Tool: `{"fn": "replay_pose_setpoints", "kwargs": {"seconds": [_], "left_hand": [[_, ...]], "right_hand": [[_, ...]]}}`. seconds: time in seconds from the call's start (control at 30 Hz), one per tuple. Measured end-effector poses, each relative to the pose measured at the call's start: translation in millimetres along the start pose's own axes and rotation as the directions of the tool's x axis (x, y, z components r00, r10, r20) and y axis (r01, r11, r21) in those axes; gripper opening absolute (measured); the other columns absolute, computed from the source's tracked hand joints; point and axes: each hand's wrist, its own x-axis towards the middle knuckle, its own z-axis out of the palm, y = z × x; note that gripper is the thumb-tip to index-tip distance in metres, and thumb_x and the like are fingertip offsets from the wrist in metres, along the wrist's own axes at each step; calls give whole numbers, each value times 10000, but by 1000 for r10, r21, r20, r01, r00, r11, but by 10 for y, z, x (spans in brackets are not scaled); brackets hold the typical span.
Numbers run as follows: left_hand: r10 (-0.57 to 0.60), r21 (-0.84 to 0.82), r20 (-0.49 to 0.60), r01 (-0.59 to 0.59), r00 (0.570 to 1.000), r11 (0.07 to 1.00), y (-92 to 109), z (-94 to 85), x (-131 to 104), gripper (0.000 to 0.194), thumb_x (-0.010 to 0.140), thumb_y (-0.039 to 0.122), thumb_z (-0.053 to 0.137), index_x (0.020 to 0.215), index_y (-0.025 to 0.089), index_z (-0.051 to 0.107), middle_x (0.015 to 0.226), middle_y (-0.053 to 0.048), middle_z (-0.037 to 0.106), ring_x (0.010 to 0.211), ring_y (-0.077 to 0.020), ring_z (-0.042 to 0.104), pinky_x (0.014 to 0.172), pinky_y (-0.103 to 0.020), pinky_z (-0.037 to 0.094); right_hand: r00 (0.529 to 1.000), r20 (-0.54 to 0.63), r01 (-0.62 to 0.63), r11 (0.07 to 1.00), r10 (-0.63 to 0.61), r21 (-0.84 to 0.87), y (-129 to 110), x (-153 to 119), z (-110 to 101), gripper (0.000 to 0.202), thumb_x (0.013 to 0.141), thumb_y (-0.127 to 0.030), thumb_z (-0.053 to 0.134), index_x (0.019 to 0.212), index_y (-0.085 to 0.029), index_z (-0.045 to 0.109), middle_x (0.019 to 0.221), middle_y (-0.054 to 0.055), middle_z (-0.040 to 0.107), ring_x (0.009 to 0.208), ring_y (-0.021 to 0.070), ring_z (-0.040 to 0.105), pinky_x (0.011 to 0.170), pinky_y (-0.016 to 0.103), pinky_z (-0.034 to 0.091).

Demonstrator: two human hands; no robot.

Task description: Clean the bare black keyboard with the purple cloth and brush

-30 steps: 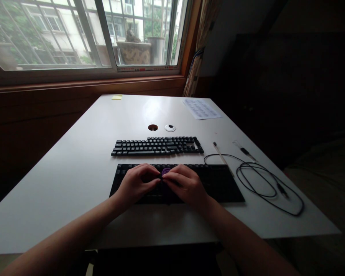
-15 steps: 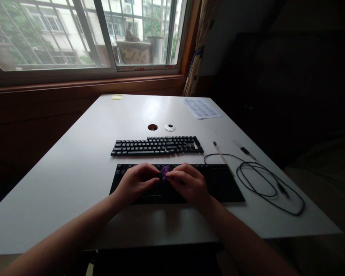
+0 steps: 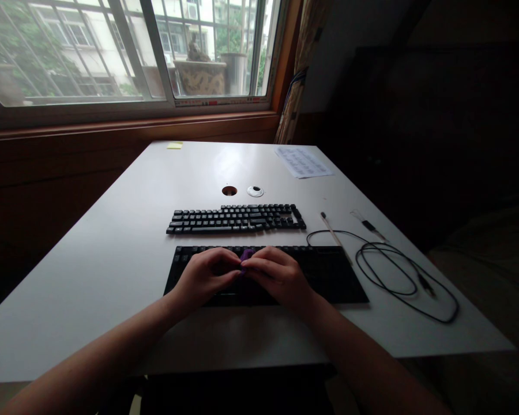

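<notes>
A small purple cloth [image 3: 247, 254] is pinched between my two hands above the black keyboard base [image 3: 333, 276]. My left hand [image 3: 205, 274] has its thumb and fingers closed at the cloth's left side. From the right, my right hand [image 3: 281, 274] closes its fingertips on it, touching the left fingertips. Something small may be inside the cloth, but the fingers hide it. A few keycaps show along the base's top left edge. Loose black keycaps [image 3: 237, 219] lie in keyboard-like rows just behind the base.
On the white table [image 3: 112, 230], a coiled black cable [image 3: 389, 248], a thin brush [image 3: 331, 227] and a black-handled wire tool [image 3: 369, 225] lie at the right. Farther back are printed sheets [image 3: 303, 162], a yellow note [image 3: 175, 145], a round hole and a round cover [image 3: 255, 191].
My right hand has shifted slightly left, bringing its fingertips against the left ones. Less of the purple cloth shows between them.
</notes>
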Motion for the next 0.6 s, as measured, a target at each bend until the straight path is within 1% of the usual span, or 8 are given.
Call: {"fn": "replay_pose_setpoints", "kwargs": {"seconds": [0.13, 0.3, 0.5, 0.6], "left_hand": [[-15, 18, 9, 15, 1000, 1000, 40, 2, -4, 163, 853, 270, 790, 962, 156, 752, 953, -93, 775, 853, -217, 744, 793, -320, 624], [-24, -3, 23, 24, 999, 1000, 75, -14, 6, 172, 858, 269, 787, 978, 151, 756, 952, -95, 773, 859, -217, 741, 796, -315, 618], [-41, -110, 10, 41, 999, 993, 57, -34, 2, 177, 861, 257, 800, 991, 147, 752, 989, -95, 765, 897, -208, 734, 820, -305, 610], [-47, -172, -13, 44, 999, 984, 75, -56, -3, 158, 868, 242, 795, 987, 151, 747, 995, -87, 759, 917, -198, 726, 835, -296, 609]], "right_hand": [[999, -15, 34, 999, -35, -22, -20, 17, -20, 165, 943, -171, 689, 1076, -230, 766, 913, 46, 722, 838, 158, 699, 779, 296, 610], [995, -27, 89, 994, -91, -68, -41, 28, -47, 147, 939, -174, 688, 1049, -237, 762, 879, 40, 726, 807, 159, 693, 765, 301, 602], [992, -35, 120, 985, -125, -124, -31, 18, -63, 112, 927, -181, 703, 1016, -228, 751, 857, 34, 724, 778, 152, 685, 750, 291, 597], [994, -53, 93, 988, -100, -123, -26, 15, -83, 105, 930, -188, 706, 1011, -236, 753, 855, 28, 721, 770, 142, 686, 737, 276, 596]]}}
